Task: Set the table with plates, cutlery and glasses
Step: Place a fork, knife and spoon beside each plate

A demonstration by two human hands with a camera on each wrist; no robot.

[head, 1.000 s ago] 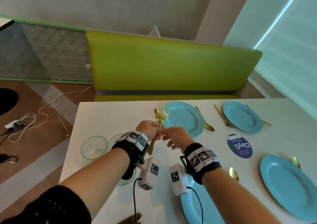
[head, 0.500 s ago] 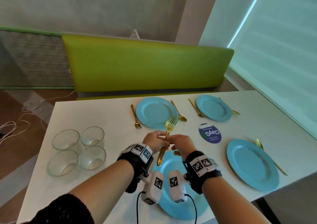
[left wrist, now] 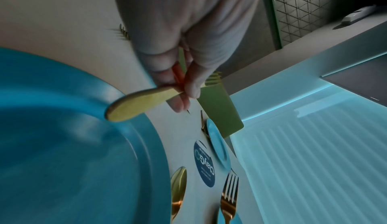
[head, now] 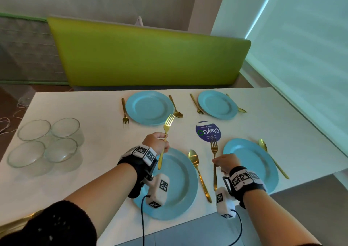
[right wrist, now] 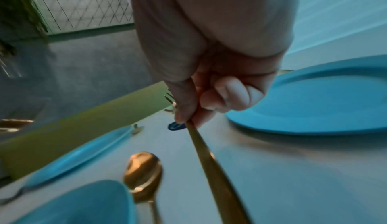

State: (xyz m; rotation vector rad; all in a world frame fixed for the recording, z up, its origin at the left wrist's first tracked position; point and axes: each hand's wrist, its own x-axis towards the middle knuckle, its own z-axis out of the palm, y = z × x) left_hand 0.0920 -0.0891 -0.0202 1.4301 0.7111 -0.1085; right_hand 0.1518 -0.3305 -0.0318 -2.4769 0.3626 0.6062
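Observation:
My left hand [head: 156, 143] grips a gold fork [head: 165, 132] by the middle of its stem, tines up, above the far rim of the near blue plate [head: 177, 187]. The left wrist view shows the fork's handle [left wrist: 144, 101] pinched between thumb and fingers. My right hand [head: 224, 163] pinches a second gold fork [head: 214, 163], held low between a gold spoon [head: 197, 170] and the right blue plate [head: 250, 163]; the right wrist view shows its handle [right wrist: 211, 164] running out from under the thumb. Two far plates [head: 148, 107] [head: 217, 104] each have a fork and spoon beside them.
Several clear glass bowls [head: 47, 144] stand grouped at the table's left end. A round blue sticker [head: 208, 132] lies mid-table. A gold spoon [head: 273, 159] lies right of the right plate. A green bench [head: 150, 53] runs behind the white table [head: 94, 114].
The hands, together on one spot half a second ago, have parted: the right hand has carried a fork right and down toward the right plate, while the left hand keeps its fork upright.

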